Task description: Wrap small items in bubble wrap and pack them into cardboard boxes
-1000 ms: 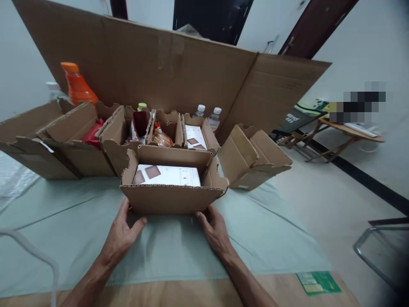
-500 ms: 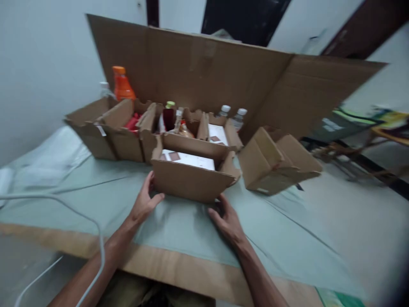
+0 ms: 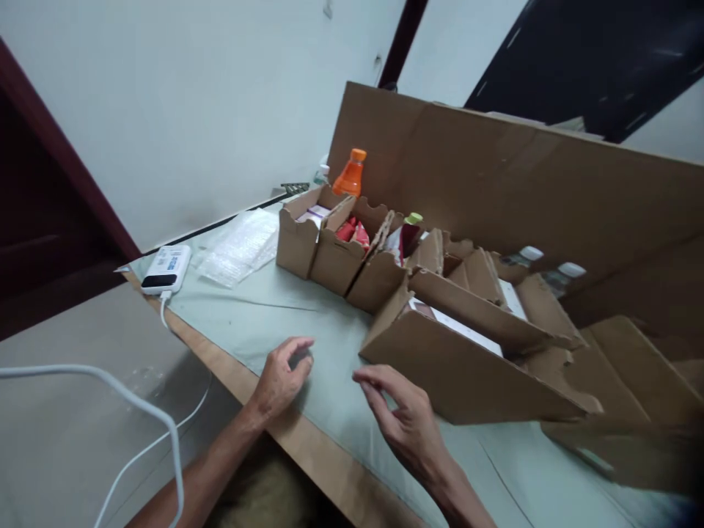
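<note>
My left hand [image 3: 283,375] hovers over the cloth near the table's front edge, fingers loosely curled and apart, holding nothing. To its right, my right hand [image 3: 407,418] is in front of a low cardboard box [image 3: 467,367], with thumb and forefinger bent towards each other and nothing visible between them. A white carton [image 3: 462,328] with a brown patch lies inside that box. Behind it runs a row of open cardboard bins, where red packets [image 3: 352,231] and a white-and-purple box [image 3: 316,214] show. Both hands appear apart from the cardboard.
A tall cardboard panel [image 3: 495,169] stands behind the bins, with an orange bottle [image 3: 350,174] before it. Bubble wrap [image 3: 239,246] and a cabled white power bank [image 3: 166,270] lie to the left. Another cardboard box [image 3: 632,396] stands right. A white cable [image 3: 110,378] crosses the lower left.
My view has swung left, bringing the power bank into sight. Both hands, earlier at either end of the low box's front, have drawn back from it and come closer together.
</note>
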A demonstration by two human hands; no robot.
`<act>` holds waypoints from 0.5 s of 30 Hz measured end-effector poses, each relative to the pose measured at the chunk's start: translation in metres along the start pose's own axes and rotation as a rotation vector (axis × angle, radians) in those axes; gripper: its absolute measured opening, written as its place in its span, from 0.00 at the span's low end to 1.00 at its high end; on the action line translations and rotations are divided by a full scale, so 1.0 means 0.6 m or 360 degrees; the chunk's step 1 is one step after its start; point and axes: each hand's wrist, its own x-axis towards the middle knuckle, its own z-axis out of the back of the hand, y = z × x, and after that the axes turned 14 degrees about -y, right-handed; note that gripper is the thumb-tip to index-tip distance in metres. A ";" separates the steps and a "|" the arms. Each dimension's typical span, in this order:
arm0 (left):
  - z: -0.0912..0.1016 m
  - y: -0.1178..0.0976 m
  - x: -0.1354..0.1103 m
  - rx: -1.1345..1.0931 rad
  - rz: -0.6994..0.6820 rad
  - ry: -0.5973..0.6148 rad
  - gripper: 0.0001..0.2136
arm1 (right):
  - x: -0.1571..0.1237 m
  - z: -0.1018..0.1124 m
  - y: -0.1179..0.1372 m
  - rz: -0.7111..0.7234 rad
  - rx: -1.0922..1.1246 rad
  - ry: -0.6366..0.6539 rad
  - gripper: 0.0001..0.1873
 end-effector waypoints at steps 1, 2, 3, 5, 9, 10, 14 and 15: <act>0.000 0.004 -0.003 -0.0022 -0.0022 0.0011 0.15 | 0.032 -0.034 0.003 0.0072 0.0043 0.0075 0.11; 0.000 0.007 -0.006 -0.0044 -0.0046 0.0028 0.15 | 0.066 -0.069 0.004 0.0132 0.0068 0.0149 0.12; -0.001 0.008 -0.008 -0.0064 -0.0068 0.0048 0.15 | 0.101 -0.106 0.004 0.0176 0.0067 0.0221 0.12; -0.001 0.010 -0.012 -0.0092 -0.0090 0.0076 0.16 | 0.171 -0.183 0.002 0.0218 -0.0033 0.0371 0.12; -0.003 0.016 -0.011 -0.0110 -0.0080 0.0073 0.17 | 0.283 -0.331 0.018 0.0283 -0.0351 0.0662 0.11; -0.004 0.018 -0.011 -0.0121 -0.0081 0.0071 0.17 | 0.299 -0.364 0.028 0.0318 -0.0370 0.0709 0.10; -0.012 0.030 -0.012 -0.0195 -0.0063 0.0072 0.19 | 0.316 -0.472 0.063 0.0515 -0.0633 0.0776 0.30; -0.014 0.031 -0.013 -0.0208 -0.0049 0.0071 0.20 | 0.314 -0.492 0.067 0.0554 -0.0742 0.0765 0.33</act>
